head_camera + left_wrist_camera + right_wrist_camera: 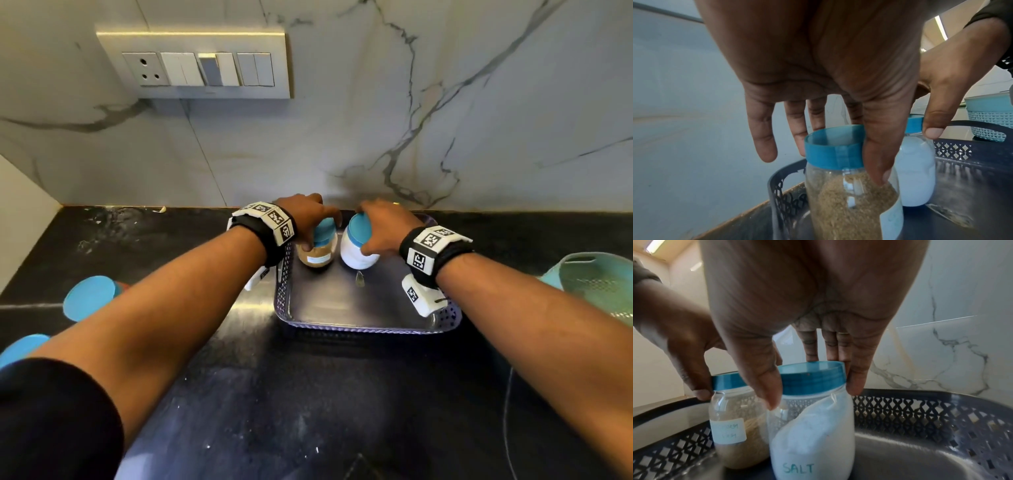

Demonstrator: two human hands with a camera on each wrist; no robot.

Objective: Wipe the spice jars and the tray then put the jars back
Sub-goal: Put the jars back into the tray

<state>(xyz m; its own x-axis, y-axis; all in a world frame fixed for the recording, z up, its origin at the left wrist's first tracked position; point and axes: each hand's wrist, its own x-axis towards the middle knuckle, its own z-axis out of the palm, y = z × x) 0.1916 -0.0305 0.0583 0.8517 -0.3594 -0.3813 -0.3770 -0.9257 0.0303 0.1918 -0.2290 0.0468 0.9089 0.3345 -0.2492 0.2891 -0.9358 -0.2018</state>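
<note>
A dark lattice-sided tray (370,329) sits on the black counter near the wall. Two blue-lidded jars stand side by side in its far left corner. The brown spice jar (317,257) is on the left, and my left hand (308,214) grips it at the lid from above, thumb running down its side (877,170). The white jar labelled SALT (813,443) leans slightly, and my right hand (383,226) grips its lid between thumb and fingers. In the right wrist view the brown jar (735,443) touches the salt jar. No cloth is in view.
Two more blue-lidded jars (89,298) (20,346) stand on the counter at the left, partly behind my left arm. A teal perforated basket (596,284) sits at the right edge. A small scrap (359,279) lies on the tray floor. A switch panel (193,65) is on the marble wall.
</note>
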